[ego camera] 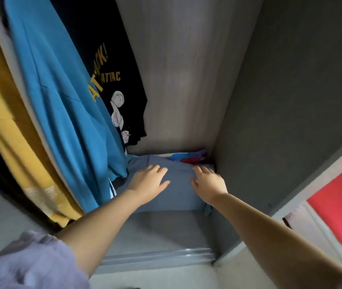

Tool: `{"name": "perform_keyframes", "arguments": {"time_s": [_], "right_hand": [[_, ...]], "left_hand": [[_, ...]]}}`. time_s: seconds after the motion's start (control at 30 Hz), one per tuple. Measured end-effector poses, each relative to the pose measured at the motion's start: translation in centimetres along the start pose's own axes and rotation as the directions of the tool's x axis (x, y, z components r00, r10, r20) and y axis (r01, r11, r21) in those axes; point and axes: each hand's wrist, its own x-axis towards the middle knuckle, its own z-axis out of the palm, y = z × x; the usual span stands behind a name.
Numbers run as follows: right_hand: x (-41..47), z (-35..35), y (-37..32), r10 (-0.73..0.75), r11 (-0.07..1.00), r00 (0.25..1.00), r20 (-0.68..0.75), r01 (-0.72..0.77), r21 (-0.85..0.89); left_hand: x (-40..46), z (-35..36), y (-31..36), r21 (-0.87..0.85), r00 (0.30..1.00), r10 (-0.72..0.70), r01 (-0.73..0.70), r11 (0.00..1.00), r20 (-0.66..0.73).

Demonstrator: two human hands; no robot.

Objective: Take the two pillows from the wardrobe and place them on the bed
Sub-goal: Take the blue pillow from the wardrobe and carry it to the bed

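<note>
Wardrobe [280, 101], interior, seen from above and in front. Grey back panel and darker right wall; grey floor with a metal door track along the front edge.

Pillow [178, 190]: grey-blue, lying flat on the wardrobe floor in the back right corner, its right end against the right wall and its front edge facing out. Whether a second pillow lies beneath it cannot be told.

Left hand [149, 182]: palm down on the pillow's left part, fingers straight and slightly spread, thumb out to the right. Nothing gripped.

Right hand [207, 181]: palm down on the pillow's right part, near the right wall, fingers straight and spread toward the back. Nothing gripped. The two hands lie apart, with bare pillow between them.

Folded cloth [189, 157]: blue, red and purple, wedged behind the pillow against the back panel, in the corner.

Hanging clothes, left side, from left to back: yellow garment [5, 122]; blue shirt [57, 90], its hem touching the pillow's left end; black shirt [107, 65] with yellow lettering and a white cartoon print, nearest the back panel.

Sleeve [26, 265]: pale lilac, on the left arm, lower left corner of the view.

Red cloth [336, 205] with a yellow pattern: outside the wardrobe, beyond its right wall.
</note>
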Motion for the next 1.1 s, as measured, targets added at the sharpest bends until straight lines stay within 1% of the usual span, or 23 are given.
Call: {"name": "perform_keyframes", "arguments": {"time_s": [0.13,0.23,0.4,0.5,0.63,0.67,0.77,0.8,0.9,0.97,1.03,1.1], "right_hand": [[4.7,3.3,-0.5,-0.003,1.000,0.993,0.121,0.001,0.013],[8.8,5.6,0.2,0.022,1.000,0.982,0.185,-0.023,0.006],[15.0,10.2,2.7,0.091,0.995,0.962,0.257,-0.098,0.014],[19.2,14.4,4.6,0.100,0.995,0.937,0.335,-0.103,-0.011],[26.1,22.1,7.7,0.090,0.995,0.914,0.396,-0.068,-0.070],[27.6,24.2,8.3,0.080,0.995,0.909,0.409,-0.051,-0.082],[31.7,30.4,9.4,0.014,0.995,0.911,0.413,0.026,-0.091],[32.9,32.1,9.6,-0.015,0.995,0.909,0.416,0.053,-0.082],[36.0,36.4,10.0,-0.079,0.985,0.912,0.403,0.134,-0.110],[36.8,38.8,10.6,-0.071,0.977,0.908,0.412,0.147,-0.157],[36.3,41.0,11.0,-0.084,0.966,0.907,0.412,0.176,-0.191],[35.2,42.3,11.2,-0.134,0.957,0.920,0.367,0.217,-0.194]], "left_hand": [[4.4,3.5,-3.5,-0.039,0.995,-0.059,0.062,0.997,0.084],[8.4,6.4,-5.7,-0.121,0.984,-0.075,0.095,0.988,0.160],[13.3,12.3,-8.3,-0.037,0.950,-0.031,0.044,0.998,0.312],[16.1,16.8,-10.1,0.005,0.933,-0.035,0.036,0.999,0.359],[20.7,24.7,-13.5,0.091,0.915,-0.096,0.065,0.994,0.391],[21.5,26.7,-14.5,0.127,0.918,-0.115,0.072,0.989,0.380],[23.5,31.8,-16.8,0.216,0.951,-0.162,0.106,0.971,0.262],[23.9,33.6,-17.5,0.235,0.948,-0.185,0.124,0.964,0.258],[24.3,38.8,-19.7,0.260,0.913,-0.222,0.135,0.956,0.342],[24.1,41.4,-20.8,0.274,0.911,-0.217,0.121,0.954,0.351],[23.4,43.2,-21.1,0.280,0.910,-0.199,0.096,0.955,0.365],[23.0,44.2,-20.9,0.311,0.883,-0.226,0.098,0.946,0.412]]}}
